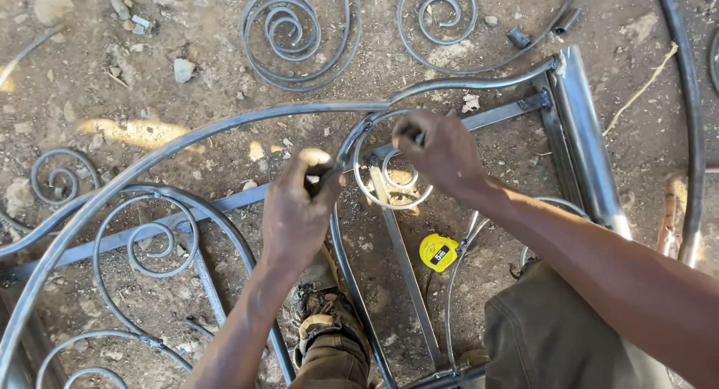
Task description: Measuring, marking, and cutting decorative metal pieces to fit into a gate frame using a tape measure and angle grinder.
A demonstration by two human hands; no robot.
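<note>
From the head view, the left hand [296,209] is closed around the lower end of a small iron scroll [391,181], while the right hand [442,151] pinches the scroll's upper rim with closed fingers. The scroll lies inside the arched metal gate frame [225,127] on the dirt ground, just above a yellow tape measure [438,251] and right of a worn shoe [323,307].

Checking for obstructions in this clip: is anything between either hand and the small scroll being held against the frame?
Nothing visible. The left hand and right hand both already grip the scroll, which lies against the curved bar. The tape measure lies apart on the ground.
</note>
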